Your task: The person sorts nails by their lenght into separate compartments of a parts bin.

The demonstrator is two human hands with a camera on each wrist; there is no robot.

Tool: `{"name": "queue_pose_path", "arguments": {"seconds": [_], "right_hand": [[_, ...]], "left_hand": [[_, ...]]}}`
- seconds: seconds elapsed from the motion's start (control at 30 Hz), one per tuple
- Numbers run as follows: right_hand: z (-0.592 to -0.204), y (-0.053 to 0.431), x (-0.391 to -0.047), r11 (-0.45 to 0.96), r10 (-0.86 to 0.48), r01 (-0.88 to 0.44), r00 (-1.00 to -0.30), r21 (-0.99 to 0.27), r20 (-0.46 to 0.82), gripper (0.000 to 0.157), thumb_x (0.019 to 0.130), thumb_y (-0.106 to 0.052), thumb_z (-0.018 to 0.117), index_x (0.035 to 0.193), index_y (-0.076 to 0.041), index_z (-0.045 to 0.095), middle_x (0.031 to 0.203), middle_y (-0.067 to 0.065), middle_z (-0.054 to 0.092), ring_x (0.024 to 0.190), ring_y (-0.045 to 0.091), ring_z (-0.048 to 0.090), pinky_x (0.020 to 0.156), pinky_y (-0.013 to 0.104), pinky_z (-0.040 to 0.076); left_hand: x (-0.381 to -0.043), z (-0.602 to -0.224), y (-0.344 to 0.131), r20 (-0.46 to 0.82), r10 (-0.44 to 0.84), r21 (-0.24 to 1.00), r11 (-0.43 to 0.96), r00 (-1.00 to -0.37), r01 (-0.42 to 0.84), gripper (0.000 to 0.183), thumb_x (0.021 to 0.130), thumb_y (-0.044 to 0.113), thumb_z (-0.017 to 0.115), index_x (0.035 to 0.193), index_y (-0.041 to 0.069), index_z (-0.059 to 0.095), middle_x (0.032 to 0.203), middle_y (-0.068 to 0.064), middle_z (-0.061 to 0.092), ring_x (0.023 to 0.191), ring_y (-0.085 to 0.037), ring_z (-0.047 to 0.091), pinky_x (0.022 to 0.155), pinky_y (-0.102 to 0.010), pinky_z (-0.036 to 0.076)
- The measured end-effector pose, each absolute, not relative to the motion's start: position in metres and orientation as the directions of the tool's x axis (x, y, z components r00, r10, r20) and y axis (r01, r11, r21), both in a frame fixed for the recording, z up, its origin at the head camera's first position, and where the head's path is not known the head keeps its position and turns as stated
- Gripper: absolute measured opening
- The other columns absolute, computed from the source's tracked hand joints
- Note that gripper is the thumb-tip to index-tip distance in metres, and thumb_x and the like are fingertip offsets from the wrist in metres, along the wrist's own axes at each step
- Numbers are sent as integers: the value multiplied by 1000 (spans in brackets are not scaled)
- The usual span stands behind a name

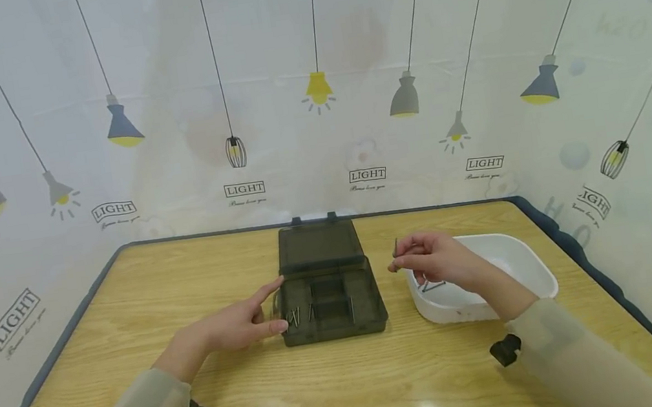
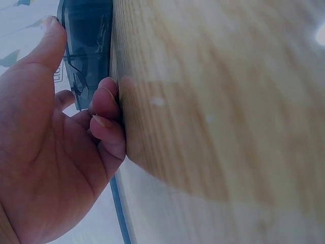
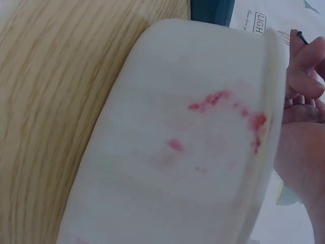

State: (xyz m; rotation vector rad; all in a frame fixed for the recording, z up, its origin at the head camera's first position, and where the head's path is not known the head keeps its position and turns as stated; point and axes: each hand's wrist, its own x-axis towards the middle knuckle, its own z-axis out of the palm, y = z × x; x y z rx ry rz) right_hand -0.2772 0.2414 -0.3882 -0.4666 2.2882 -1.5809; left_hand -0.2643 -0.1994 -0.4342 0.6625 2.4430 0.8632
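A dark translucent plastic case [image 1: 369,315] lies with its lid [image 1: 317,241] folded back. Several thin metal screws [image 1: 295,316] lie in its left part, and another [image 1: 352,309] stands out farther right. My left hand [image 1: 233,326] rests at the case's left side, index finger and thumb stretched out to its edge; in the left wrist view the other fingers bend loosely near the tabletop. Between thumb and fingers my right hand [image 1: 437,261] pinches a screw [image 1: 395,247], over the left rim of a white tub [image 1: 518,260]. More screws [image 1: 433,285] lie inside the tub, partly hidden by the hand.
The wooden table [image 1: 185,272] runs back to a printed cloth [image 1: 276,29] with lamp drawings. Red smears [image 3: 218,96] mark the tub's outer wall. A strip of bare wood separates case and tub.
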Motion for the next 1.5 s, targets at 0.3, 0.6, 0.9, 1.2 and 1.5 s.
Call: {"name": "queue_pose_path", "arguments": {"seconds": [0.3,0.6,0.9,1.2,1.5], "right_hand": [[-390,227,-280,330,-470,-85,-878,-940,-85,26,112,-24,68,126,-3,63,129,20,79,64,11,65,51,24,40],[-392,211,-280,330,-503,-108,-861,-938,-78,22,112,-21,66,124,-3,64,129,25,78,64,11,68,49,23,41],[-394,203,-281,391,-519,-98,-845,-915,-131,18,112,-20,66,122,-5,65,130,25,77,69,13,71,51,23,45],[-398,199,-283,418,-521,-61,-833,-906,-185,22,112,-17,65,127,-1,65,129,27,77,72,14,74,55,27,54],[-394,209,-281,416,-499,-54,-848,-908,-179,31,112,-19,66,133,4,63,129,27,75,76,17,73,59,30,55]], "left_hand": [[-266,-436,-201,-260,568,672,687,-781,276,99,106,61,66,179,32,5,76,0,54,66,-16,45,67,-34,42],[-266,-439,-202,-262,558,669,693,-787,268,99,106,62,66,179,34,5,77,0,53,65,-17,44,67,-34,42],[-265,-437,-201,-262,553,668,695,-791,265,99,106,62,67,179,34,6,79,-1,55,67,-17,45,68,-34,42],[-267,-438,-200,-259,562,663,695,-785,279,98,106,61,66,179,33,6,78,0,55,67,-17,46,69,-34,42],[-264,-435,-199,-273,561,670,694,-781,264,99,106,61,66,179,33,5,76,0,54,65,-17,44,68,-34,42]]}}
